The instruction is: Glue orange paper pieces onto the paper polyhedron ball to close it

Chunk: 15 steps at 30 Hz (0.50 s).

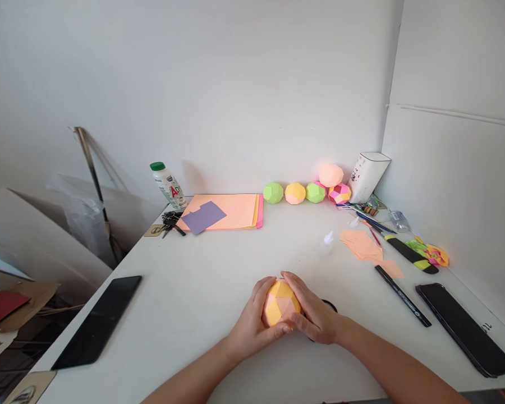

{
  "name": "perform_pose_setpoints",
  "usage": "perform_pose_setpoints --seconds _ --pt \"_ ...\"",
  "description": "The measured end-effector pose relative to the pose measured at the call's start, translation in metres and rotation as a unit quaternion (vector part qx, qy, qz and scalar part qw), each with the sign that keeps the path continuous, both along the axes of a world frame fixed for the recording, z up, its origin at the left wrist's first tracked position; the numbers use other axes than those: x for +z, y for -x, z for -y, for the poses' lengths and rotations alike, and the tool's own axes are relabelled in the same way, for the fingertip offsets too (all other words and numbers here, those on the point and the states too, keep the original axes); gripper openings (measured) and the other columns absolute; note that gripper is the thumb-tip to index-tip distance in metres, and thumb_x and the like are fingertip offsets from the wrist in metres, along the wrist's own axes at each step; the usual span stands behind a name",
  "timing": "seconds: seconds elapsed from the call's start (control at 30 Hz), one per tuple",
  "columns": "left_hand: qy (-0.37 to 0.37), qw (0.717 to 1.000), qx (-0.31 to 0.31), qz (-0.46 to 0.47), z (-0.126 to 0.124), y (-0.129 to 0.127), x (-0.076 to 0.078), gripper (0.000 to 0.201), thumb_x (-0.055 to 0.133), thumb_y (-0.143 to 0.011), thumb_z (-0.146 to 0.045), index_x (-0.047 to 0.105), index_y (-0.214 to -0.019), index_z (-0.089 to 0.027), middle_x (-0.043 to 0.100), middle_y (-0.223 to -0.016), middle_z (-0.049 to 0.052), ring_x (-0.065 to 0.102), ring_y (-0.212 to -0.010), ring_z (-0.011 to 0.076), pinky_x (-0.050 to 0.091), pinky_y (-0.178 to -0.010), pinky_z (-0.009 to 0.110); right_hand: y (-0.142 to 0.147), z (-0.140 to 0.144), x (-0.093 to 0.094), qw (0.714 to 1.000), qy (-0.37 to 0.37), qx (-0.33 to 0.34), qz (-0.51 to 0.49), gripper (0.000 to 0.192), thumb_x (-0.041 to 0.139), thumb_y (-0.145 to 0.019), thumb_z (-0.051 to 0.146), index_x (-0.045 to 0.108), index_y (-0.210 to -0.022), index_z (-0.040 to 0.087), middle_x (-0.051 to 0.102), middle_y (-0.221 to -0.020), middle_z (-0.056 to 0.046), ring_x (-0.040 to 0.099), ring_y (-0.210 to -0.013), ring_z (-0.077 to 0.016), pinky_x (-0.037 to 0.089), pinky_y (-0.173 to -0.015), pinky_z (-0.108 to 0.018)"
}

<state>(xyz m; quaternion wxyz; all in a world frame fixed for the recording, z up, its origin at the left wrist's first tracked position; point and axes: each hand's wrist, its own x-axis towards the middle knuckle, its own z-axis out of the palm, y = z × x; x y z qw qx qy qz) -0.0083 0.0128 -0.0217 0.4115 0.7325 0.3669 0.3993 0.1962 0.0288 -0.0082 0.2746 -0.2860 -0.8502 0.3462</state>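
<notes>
Between my two hands is a faceted paper ball [281,303] in yellow and peach, near the front middle of the white table [185,280]. My left hand [252,322] curves around its left side, the thumb lying along its lower front. From the right, my right hand [315,314] cups it, fingers over the top and thumb at the lower right. The palms hide the ball's sides. Partly covered by my right hand, the black loop handle of what looks like scissors [330,304] shows behind it.
Several paper balls [295,193] line the back wall beside a white box [368,177]. Coloured sheets [235,207] and a bottle [168,185] stand at back left. Rightward lie peach paper pieces [361,245], a cutter [410,253], a marker [403,295] and a phone [465,328]; leftward, a black tablet [99,320].
</notes>
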Motion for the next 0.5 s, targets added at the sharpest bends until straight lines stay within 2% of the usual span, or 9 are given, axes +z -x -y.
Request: perform_pose_setpoints --seconds 0.27,0.5 --pt "-0.012 1.0 -0.003 0.0 -0.0004 -0.0006 0.0028 0.07 0.055 -0.082 -0.064 0.032 -0.137 -0.027 0.041 -0.132 0.013 0.047 -0.118 0.0306 0.049 -0.093 0.049 0.0003 0.0001 -0.0025 1.0 -0.028 0.006 0.002 0.067 0.021 -0.098 0.054 0.0 -0.15 0.016 0.023 -0.151 -0.02 0.029 -0.138 -0.0313 0.035 -0.11 -0.05" --pt "-0.026 1.0 -0.008 0.003 -0.0003 0.0012 -0.0049 0.074 0.055 -0.082 -0.065 0.028 -0.141 -0.027 0.037 -0.137 0.014 0.041 -0.125 0.0327 0.044 -0.099 0.052 0.0 0.0006 -0.0045 0.999 -0.033 0.004 0.007 0.068 0.022 -0.098 0.054 -0.003 -0.15 0.018 0.02 -0.151 -0.02 0.028 -0.139 -0.0305 0.034 -0.111 -0.05"
